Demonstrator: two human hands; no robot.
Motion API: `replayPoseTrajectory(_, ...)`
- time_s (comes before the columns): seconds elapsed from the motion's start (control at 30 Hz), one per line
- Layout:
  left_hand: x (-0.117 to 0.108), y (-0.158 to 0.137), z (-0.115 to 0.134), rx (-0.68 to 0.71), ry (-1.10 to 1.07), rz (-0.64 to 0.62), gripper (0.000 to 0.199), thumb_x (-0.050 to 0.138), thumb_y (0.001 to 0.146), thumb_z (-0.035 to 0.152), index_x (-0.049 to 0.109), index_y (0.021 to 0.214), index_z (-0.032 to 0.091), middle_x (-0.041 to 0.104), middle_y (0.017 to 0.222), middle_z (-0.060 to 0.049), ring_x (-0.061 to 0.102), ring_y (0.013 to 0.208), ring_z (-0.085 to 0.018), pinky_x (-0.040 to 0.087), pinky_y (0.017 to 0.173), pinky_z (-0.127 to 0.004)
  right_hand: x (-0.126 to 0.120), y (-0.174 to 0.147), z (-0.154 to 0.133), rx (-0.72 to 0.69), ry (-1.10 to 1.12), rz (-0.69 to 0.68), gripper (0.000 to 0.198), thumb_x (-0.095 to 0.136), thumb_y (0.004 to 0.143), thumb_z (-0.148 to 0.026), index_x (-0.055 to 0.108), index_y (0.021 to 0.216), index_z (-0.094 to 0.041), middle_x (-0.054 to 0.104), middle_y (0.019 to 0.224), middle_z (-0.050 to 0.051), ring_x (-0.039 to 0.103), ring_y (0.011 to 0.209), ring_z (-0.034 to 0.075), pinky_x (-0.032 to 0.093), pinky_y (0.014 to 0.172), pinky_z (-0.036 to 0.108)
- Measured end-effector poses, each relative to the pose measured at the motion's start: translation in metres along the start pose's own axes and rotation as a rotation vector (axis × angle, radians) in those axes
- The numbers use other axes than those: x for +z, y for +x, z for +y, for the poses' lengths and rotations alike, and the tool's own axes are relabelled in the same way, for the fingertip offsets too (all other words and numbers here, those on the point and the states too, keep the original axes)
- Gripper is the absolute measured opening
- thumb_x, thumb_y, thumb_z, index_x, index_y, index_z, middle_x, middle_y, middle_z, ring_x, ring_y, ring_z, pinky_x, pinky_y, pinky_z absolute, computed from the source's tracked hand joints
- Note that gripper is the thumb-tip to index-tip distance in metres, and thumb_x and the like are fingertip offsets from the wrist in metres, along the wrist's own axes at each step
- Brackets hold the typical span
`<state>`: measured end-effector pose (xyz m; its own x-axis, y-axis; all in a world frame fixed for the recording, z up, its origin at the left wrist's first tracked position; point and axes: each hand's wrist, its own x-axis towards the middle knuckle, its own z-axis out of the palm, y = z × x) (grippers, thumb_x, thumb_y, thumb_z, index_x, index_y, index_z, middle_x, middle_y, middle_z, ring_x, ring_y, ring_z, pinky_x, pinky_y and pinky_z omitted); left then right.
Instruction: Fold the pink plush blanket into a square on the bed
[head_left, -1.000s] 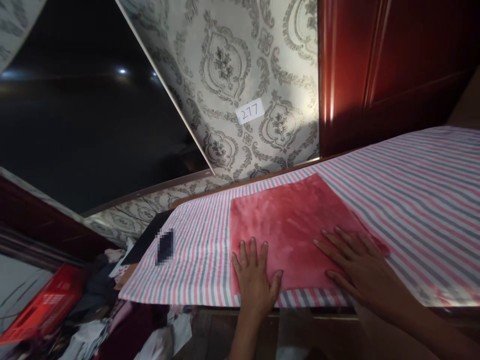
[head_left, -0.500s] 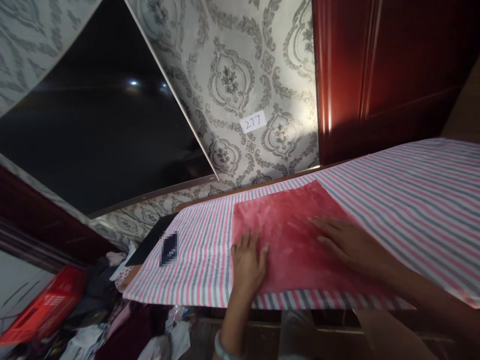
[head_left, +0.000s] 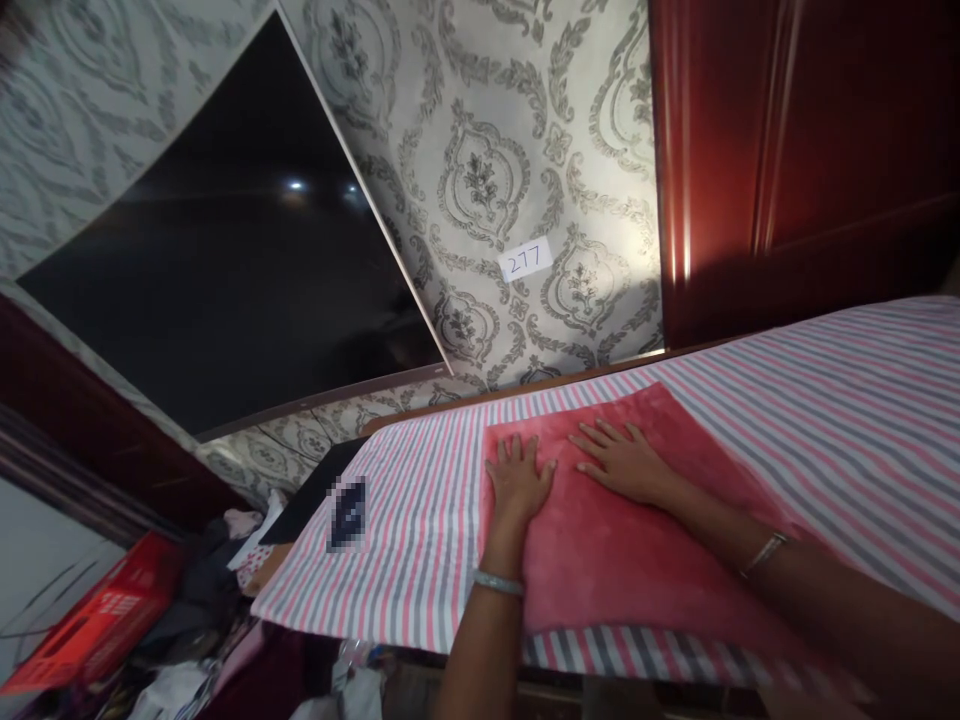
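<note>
A plush red cloth (head_left: 600, 560) lies spread on a striped sheet (head_left: 420, 540) that covers a table. On the cloth's left edge rests my left hand (head_left: 517, 482), palm down with fingers apart. My right hand (head_left: 619, 460) lies flat on the cloth's upper middle, its fingers spread and pointing left. Neither hand grips the fabric. A bracelet shows on each wrist. The cloth's lower right part is partly hidden under my right forearm.
A pixelated dark item (head_left: 348, 514) lies on the sheet at left. Behind the table hang a large black screen (head_left: 262, 250) and a paper marked 277 (head_left: 525, 260). A red basket (head_left: 97, 610) and heaped clothes (head_left: 180, 690) are at lower left.
My left hand has slid up along the cloth's left edge. My right hand has moved left and farther up the cloth. The camera view has shifted slightly.
</note>
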<state>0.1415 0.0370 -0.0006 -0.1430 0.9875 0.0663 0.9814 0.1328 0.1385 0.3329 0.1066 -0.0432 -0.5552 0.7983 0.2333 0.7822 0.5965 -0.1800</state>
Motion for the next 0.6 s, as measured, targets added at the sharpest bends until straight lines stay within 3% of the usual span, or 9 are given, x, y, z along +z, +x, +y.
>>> replayPoseTrajectory(0.37,0.003,0.001,-0.004,-0.007,-0.064,-0.006,0.064,0.038,0.096,0.057,0.038,0.155,0.03,0.027,0.166,-0.008,0.018,0.153,-0.04,0.017,0.117,-0.071,-0.007,-0.001,0.002,0.025,0.052,-0.016,0.06,0.033,0.096,-0.057,0.047,0.15,-0.033,0.04,0.158,0.005,0.03,0.148,0.032,0.023,0.118,0.062)
replayPoseTrajectory(0.47,0.002,-0.001,-0.005,-0.008,-0.081,0.003,0.064,0.038,0.096,0.057,0.038,0.155,0.03,0.027,0.166,-0.008,0.017,0.153,-0.039,0.015,0.118,-0.07,-0.011,-0.009,0.013,0.077,0.024,-0.013,0.06,0.032,0.096,-0.053,0.05,0.148,-0.03,0.043,0.156,0.007,0.03,0.148,0.033,0.021,0.119,0.062)
replayPoseTrajectory(0.6,-0.001,0.0,-0.004,-0.001,-0.088,-0.003,0.065,0.038,0.097,0.057,0.037,0.155,0.029,0.026,0.166,-0.009,0.016,0.154,-0.039,0.015,0.117,-0.071,-0.012,-0.027,0.04,0.185,-0.051,0.093,0.059,0.034,0.095,-0.05,0.057,0.143,-0.025,0.047,0.153,0.01,0.03,0.147,0.035,0.023,0.117,0.065)
